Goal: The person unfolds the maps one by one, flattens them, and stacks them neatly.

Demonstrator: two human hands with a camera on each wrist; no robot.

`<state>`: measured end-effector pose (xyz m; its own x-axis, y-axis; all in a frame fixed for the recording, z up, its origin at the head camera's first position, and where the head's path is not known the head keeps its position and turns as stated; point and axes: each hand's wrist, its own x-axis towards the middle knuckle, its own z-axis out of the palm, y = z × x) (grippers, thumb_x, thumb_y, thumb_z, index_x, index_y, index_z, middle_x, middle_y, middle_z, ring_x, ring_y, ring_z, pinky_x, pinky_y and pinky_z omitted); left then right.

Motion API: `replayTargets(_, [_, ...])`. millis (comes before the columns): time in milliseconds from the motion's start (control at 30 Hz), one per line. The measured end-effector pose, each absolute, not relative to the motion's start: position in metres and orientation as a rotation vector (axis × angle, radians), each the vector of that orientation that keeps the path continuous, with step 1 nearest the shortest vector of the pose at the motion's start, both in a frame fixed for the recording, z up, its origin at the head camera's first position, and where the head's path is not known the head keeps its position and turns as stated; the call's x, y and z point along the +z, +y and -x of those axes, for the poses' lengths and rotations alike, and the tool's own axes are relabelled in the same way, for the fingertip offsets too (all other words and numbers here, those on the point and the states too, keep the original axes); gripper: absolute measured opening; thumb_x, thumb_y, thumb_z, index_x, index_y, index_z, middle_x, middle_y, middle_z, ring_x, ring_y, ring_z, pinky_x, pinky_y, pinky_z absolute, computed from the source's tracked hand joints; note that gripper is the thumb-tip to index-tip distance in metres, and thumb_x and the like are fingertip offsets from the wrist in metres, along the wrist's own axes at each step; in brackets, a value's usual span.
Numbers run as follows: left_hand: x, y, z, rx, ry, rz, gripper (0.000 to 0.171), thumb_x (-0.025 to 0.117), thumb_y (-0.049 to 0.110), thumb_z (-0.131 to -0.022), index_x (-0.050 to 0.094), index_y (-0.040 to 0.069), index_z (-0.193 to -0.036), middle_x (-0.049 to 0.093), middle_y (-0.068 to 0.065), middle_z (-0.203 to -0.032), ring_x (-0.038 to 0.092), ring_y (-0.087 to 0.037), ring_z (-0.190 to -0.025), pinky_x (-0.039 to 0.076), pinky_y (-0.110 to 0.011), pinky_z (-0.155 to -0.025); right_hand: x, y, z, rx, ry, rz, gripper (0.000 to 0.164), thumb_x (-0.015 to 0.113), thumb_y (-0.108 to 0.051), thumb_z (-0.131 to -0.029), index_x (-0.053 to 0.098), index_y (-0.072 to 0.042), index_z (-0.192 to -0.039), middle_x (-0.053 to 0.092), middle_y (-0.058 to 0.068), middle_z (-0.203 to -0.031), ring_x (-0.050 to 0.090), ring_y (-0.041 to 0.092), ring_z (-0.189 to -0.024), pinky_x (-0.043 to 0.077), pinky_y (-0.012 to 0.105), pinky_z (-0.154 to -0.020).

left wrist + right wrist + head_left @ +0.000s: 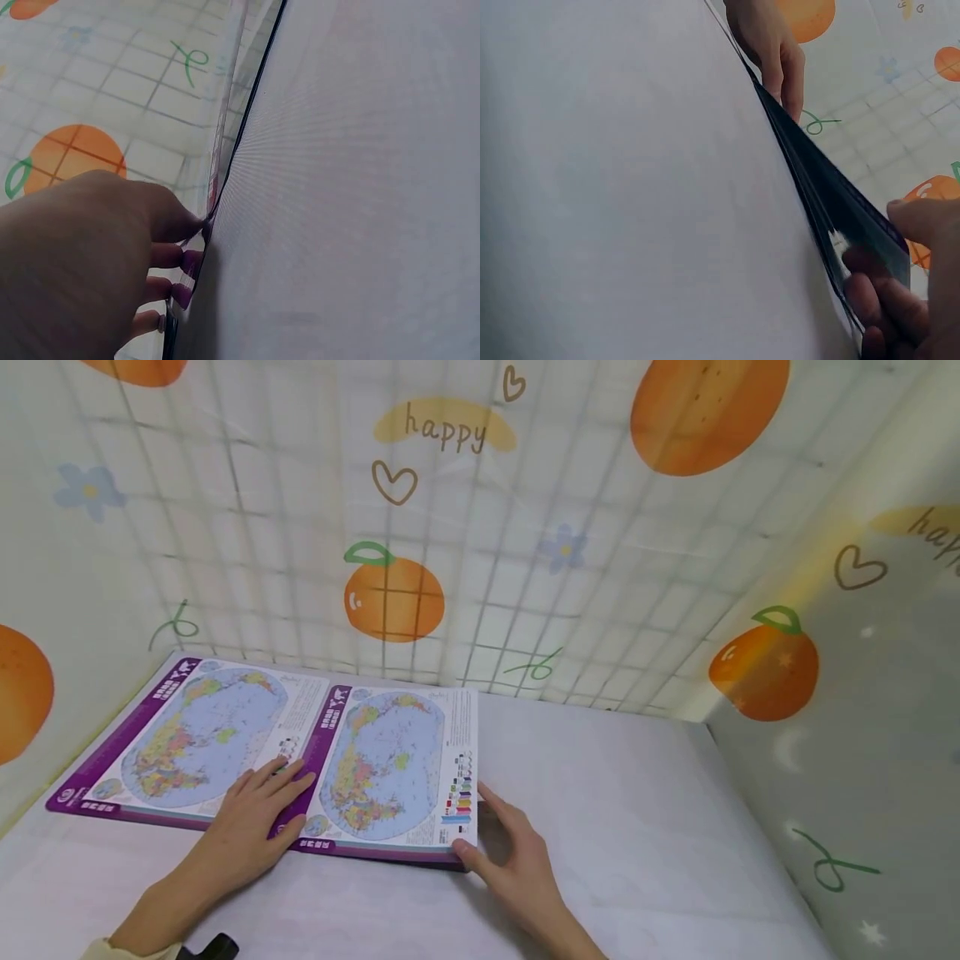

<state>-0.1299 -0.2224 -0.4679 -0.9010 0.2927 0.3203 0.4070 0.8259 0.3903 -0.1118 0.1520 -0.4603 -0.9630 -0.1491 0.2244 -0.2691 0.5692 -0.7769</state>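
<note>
Fingers [288,792] of the left hand [243,839], in the head view, lie straight and slightly spread over the left map [225,714] and the right map [420,760], gripping neither; the right hand [521,868] pinches the right map's edge near its close corner. Both maps lie side by side on the worktop [637,827]. Light, even pressure should best steady them; both look glossy, blue-seaed, purple-banded. From the left wrist, the edge-on angle hardly shows how firmly the thumb presses. From the right wrist, fingertips sit beneath a raised, dark-undersided edge; a gentle pinch should avoid creasing.
</note>
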Motion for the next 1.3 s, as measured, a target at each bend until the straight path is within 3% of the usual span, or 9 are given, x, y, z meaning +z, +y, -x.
replayTargets(133, [-0.4662, -0.2234, 0.1300, -0.664, -2.751, 0.552, 0.053, 0.073, 0.020, -0.095, 0.062, 0.010, -0.146, 0.052, -0.019, -0.158, 0.036, -0.047, -0.150, 0.023, -0.074, -0.116, -0.4584, 0.1513, 0.1109, 1.560, -2.644, -0.357, 0.078, 0.086, -0.031, -0.090, 0.048, -0.022, -0.157, 0.076, -0.012, -0.089, 0.065, 0.011, -0.085, 0.053, 0.026, -0.086])
replayTargets(200, [-0.4661, -0.2237, 0.1305, -0.658, -2.743, 0.555, 0.053, 0.073, 0.019, -0.095, 0.062, 0.010, -0.146, 0.052, -0.020, -0.157, 0.037, -0.047, -0.150, 0.024, -0.075, -0.115, -0.4574, 0.1513, 0.1112, 1.605, -2.656, -0.371, 0.078, 0.085, -0.028, -0.091, 0.046, -0.017, -0.158, 0.075, -0.009, -0.082, 0.062, 0.010, -0.075, 0.052, 0.022, -0.076])
replayTargets(400, [-0.4651, -0.2208, 0.1301, -0.673, -2.741, 0.552, 0.053, 0.074, 0.018, -0.094, 0.063, 0.010, -0.145, 0.053, -0.020, -0.157, 0.037, -0.047, -0.150, 0.024, -0.075, -0.115, -0.4547, 0.1534, 0.1119, 1.597, -2.708, -0.341, 0.077, 0.085, -0.028, -0.091, 0.048, -0.010, -0.156, 0.074, -0.007, -0.076, 0.060, 0.007, -0.071, 0.049, 0.020, -0.072])
replayTargets(600, [-0.4679, -0.2193, 0.1330, -0.674, -2.741, 0.554, 0.053, 0.074, 0.016, -0.093, 0.063, 0.010, -0.145, 0.053, -0.020, -0.157, 0.037, -0.047, -0.150, 0.024, -0.075, -0.115, -0.4534, 0.1550, 0.1111, 1.620, -2.708, -0.341, 0.050, 0.083, -0.023, -0.093, 0.060, -0.012, -0.135, 0.073, -0.005, -0.076, 0.060, 0.008, -0.069, 0.049, 0.020, -0.069])
replayTargets(700, [-0.4692, -0.2184, 0.1326, -0.679, -2.741, 0.543, 0.054, 0.073, 0.013, -0.092, 0.064, 0.009, -0.145, 0.053, -0.020, -0.157, 0.037, -0.047, -0.150, 0.024, -0.075, -0.116, -0.4527, 0.1559, 0.1120, 1.612, -2.710, -0.346, 0.044, 0.082, -0.021, -0.093, 0.060, -0.012, -0.130, 0.073, -0.005, -0.076, 0.060, 0.008, -0.070, 0.049, 0.020, -0.070])
replayTargets(967, [-0.4717, -0.2166, 0.1346, -0.691, -2.747, 0.540, 0.053, 0.074, 0.015, -0.093, 0.064, 0.009, -0.144, 0.052, -0.021, -0.157, 0.037, -0.047, -0.150, 0.024, -0.074, -0.116, -0.4503, 0.1587, 0.1122, 1.605, -2.690, -0.328, 0.042, 0.082, -0.014, -0.093, 0.059, -0.014, -0.128, 0.069, -0.007, -0.073, 0.058, 0.007, -0.069, 0.048, 0.020, -0.069])
replayTargets(1300, [-0.4687, -0.2235, 0.1292, -0.690, -2.761, 0.558, 0.052, 0.074, 0.015, -0.094, 0.064, 0.007, -0.144, 0.050, -0.024, -0.157, 0.036, -0.050, -0.149, 0.023, -0.075, -0.117, -0.4527, 0.1542, 0.1045, 1.731, -2.636, -0.314, 0.040, 0.080, -0.015, -0.095, 0.059, -0.013, -0.129, 0.073, 0.000, -0.076, 0.059, 0.008, -0.068, 0.048, 0.019, -0.068])
